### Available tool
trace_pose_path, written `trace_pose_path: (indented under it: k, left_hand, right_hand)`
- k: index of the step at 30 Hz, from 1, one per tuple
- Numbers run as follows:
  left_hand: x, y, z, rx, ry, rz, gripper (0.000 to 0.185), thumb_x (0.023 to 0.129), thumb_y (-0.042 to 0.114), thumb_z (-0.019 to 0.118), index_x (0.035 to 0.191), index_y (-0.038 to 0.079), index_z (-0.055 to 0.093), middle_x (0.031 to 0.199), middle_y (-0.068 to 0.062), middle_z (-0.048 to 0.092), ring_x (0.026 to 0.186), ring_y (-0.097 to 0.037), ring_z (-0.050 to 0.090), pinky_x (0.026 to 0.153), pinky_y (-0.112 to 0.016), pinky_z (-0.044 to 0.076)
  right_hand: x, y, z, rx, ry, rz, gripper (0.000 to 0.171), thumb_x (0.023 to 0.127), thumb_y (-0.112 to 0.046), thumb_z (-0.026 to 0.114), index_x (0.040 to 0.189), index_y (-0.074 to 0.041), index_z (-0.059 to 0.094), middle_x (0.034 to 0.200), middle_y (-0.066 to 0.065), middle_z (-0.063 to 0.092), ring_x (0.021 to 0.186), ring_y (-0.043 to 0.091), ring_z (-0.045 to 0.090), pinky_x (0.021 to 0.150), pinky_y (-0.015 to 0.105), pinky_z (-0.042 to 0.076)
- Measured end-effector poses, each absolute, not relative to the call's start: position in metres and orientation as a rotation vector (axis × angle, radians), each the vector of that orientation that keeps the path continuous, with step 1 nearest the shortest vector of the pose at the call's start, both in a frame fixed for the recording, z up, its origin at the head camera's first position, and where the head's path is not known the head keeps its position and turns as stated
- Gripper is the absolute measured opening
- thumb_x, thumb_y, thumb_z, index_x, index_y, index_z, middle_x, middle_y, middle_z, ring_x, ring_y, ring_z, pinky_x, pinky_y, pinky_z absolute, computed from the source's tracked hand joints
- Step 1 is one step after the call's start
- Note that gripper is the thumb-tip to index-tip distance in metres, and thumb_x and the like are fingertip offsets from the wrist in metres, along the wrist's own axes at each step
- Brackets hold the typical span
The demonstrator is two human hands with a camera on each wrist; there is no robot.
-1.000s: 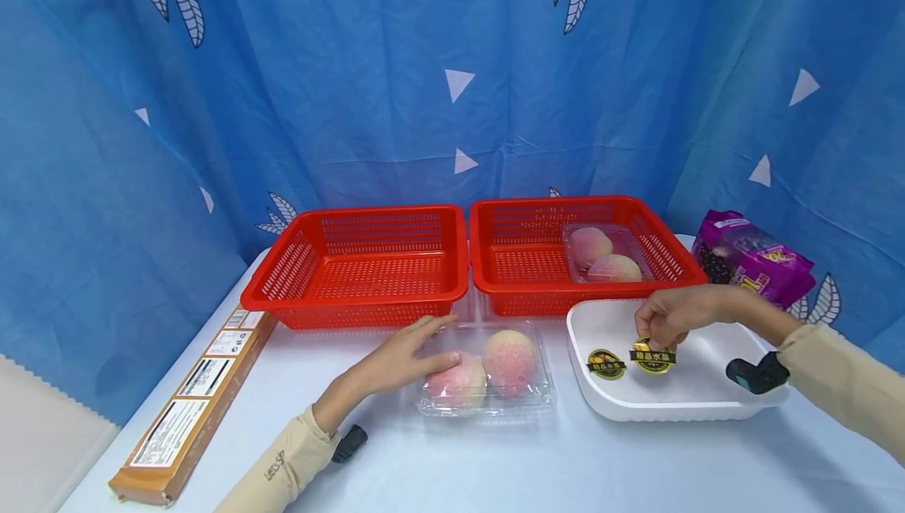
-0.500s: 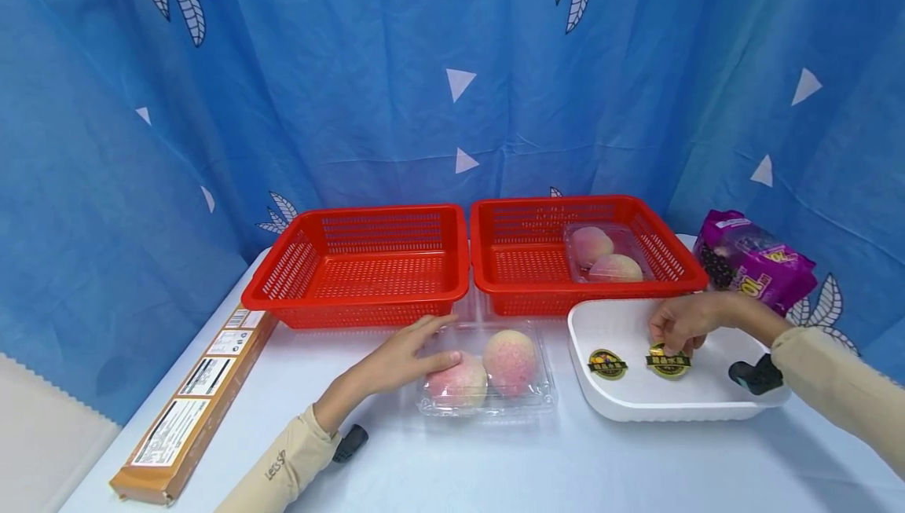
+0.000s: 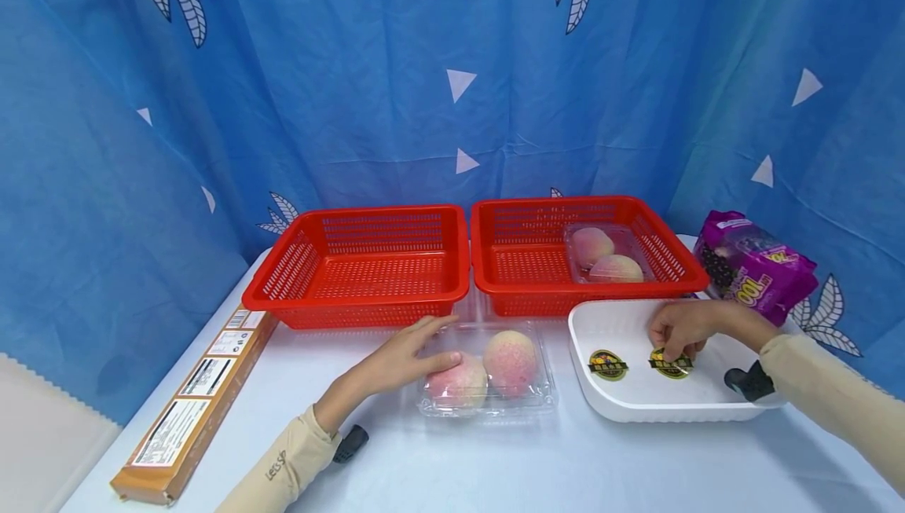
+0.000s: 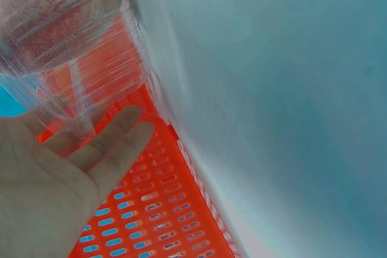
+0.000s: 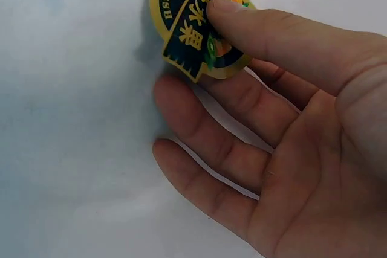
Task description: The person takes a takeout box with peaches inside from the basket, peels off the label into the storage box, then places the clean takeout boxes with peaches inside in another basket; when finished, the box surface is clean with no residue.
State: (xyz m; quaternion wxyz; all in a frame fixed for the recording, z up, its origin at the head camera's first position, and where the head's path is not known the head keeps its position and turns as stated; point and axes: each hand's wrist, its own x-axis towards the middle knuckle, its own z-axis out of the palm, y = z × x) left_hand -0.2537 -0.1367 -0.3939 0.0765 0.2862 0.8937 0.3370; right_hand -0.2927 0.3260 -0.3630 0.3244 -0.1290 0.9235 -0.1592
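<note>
My left hand (image 3: 399, 360) rests against the left side of a clear plastic fruit box (image 3: 540, 397), its fingers extended. Inside that box lie two pink-yellow peaches (image 3: 510, 362). The left wrist view shows straight fingers beside the box wall, near a red basket. Over a white tub (image 3: 679, 412), my right hand (image 3: 686, 326) pinches a round black-and-gold fruit label (image 5: 181, 34). The thumb lies on its printed face, with the other fingers behind or below it. A second label (image 3: 608, 365) of the same kind lies in the tub, left of this hand.
Two red plastic baskets stand behind: the left basket (image 3: 353, 313) and the right basket (image 3: 587, 290), which holds another box of peaches (image 3: 615, 268). A purple snack bag (image 3: 760, 269) leans at the far right. Along the left edge lies a long orange-brown carton (image 3: 191, 403).
My right hand has shifted slightly to the right inside the tub, with the pinched label now tilted. The left hand and the fruit box have stayed in place.
</note>
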Motion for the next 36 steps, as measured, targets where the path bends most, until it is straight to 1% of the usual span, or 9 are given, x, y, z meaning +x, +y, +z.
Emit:
trace_pose_path:
  k: [3,6,11,14,16,20,23,33,36]
  left_hand:
    - [-0.253,-0.137,-0.394,0.868,2.673,1.021,0.067,0.088,0.057,0.058,0.147,0.030,0.038,0.144,-0.001,0.044,0.131,-0.023,0.044,0.105,-0.052,0.038]
    - [-0.253,-0.137,-0.393,0.860,2.672,1.020,0.068,0.088,0.057,0.057,0.147,0.031,0.037,0.144,-0.001,0.043,0.131,-0.023,0.044,0.105,-0.052,0.038]
    - [-0.253,-0.137,-0.393,0.838,2.663,1.018,0.068,0.088,0.058,0.057,0.147,0.033,0.036,0.145,-0.003,0.042,0.131,-0.023,0.044,0.105,-0.052,0.037]
    - [-0.254,-0.136,-0.393,0.839,2.658,1.017,0.068,0.088,0.058,0.057,0.147,0.031,0.036,0.145,-0.005,0.042,0.131,-0.025,0.044,0.105,-0.053,0.037]
    - [-0.254,-0.136,-0.394,0.841,2.656,1.016,0.070,0.088,0.058,0.057,0.148,0.028,0.037,0.145,-0.006,0.042,0.131,-0.026,0.044,0.105,-0.053,0.037]
    - [-0.254,-0.137,-0.394,0.843,2.654,1.021,0.070,0.088,0.058,0.057,0.148,0.027,0.037,0.145,-0.006,0.043,0.131,-0.026,0.044,0.105,-0.053,0.037]
    - [-0.254,-0.137,-0.394,0.843,2.653,1.024,0.069,0.088,0.058,0.057,0.148,0.030,0.037,0.145,-0.005,0.043,0.131,-0.025,0.044,0.105,-0.053,0.037]
    - [-0.254,-0.137,-0.394,0.868,2.661,1.035,0.069,0.089,0.057,0.058,0.147,0.028,0.038,0.142,-0.005,0.045,0.128,-0.024,0.046,0.103,-0.053,0.039]
    - [-0.254,-0.137,-0.394,0.870,2.656,1.039,0.068,0.089,0.057,0.058,0.147,0.029,0.037,0.142,-0.005,0.046,0.128,-0.024,0.046,0.103,-0.053,0.040]
  right_hand:
    - [-0.291,0.323,-0.364,-0.350,2.448,-0.378,0.020,0.077,-0.017,0.078,0.078,-0.013,0.059,0.073,-0.001,0.057,0.055,0.013,0.054,0.055,0.023,0.049]
    - [-0.291,0.323,-0.363,-0.338,2.478,-0.312,0.022,0.078,-0.022,0.078,0.078,-0.014,0.058,0.070,-0.001,0.058,0.055,0.013,0.055,0.054,0.023,0.047]
    - [-0.290,0.328,-0.361,-0.260,2.532,-0.175,0.033,0.076,-0.038,0.079,0.078,-0.013,0.058,0.064,0.000,0.060,0.055,0.013,0.055,0.052,0.023,0.046]
    - [-0.290,0.332,-0.361,-0.201,2.534,-0.152,0.040,0.073,-0.047,0.078,0.077,-0.013,0.058,0.063,0.000,0.059,0.055,0.013,0.055,0.052,0.022,0.047]
    - [-0.290,0.335,-0.362,-0.171,2.518,-0.166,0.041,0.073,-0.049,0.077,0.076,-0.013,0.058,0.062,0.000,0.058,0.054,0.012,0.054,0.052,0.021,0.047]
    - [-0.291,0.339,-0.363,-0.176,2.468,-0.232,0.038,0.081,-0.047,0.071,0.074,-0.013,0.058,0.061,0.000,0.059,0.053,0.011,0.054,0.051,0.022,0.048]
    - [-0.291,0.341,-0.363,-0.198,2.450,-0.257,0.037,0.085,-0.046,0.067,0.073,-0.012,0.058,0.060,0.000,0.059,0.052,0.011,0.054,0.051,0.025,0.050]
    - [-0.292,0.341,-0.365,-0.195,2.457,-0.287,0.032,0.088,-0.039,0.065,0.072,-0.013,0.058,0.059,0.000,0.058,0.051,0.011,0.054,0.052,0.024,0.051]
    - [-0.291,0.342,-0.365,-0.183,2.471,-0.280,0.029,0.090,-0.037,0.064,0.073,-0.013,0.059,0.060,0.000,0.059,0.052,0.011,0.056,0.053,0.025,0.052]
